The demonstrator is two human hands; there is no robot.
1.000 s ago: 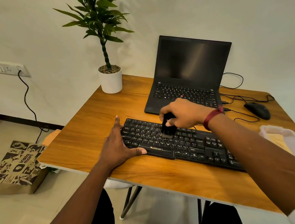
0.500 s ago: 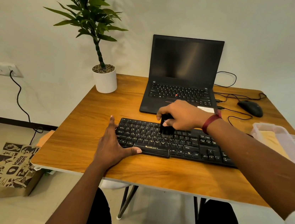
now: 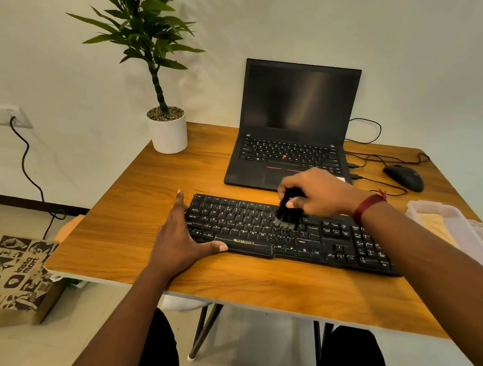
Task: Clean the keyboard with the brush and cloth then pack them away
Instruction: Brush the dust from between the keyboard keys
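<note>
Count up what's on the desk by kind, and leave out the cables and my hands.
Keyboard: 1
Laptop: 1
Mouse: 1
Potted plant: 1
Brush: 1
Clear plastic container: 1
Total: 6

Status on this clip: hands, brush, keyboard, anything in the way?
Right hand grips brush, bristles on keyboard middle rows. Left hand flat, bracing the keyboard's left end. Nothing in the way.
</note>
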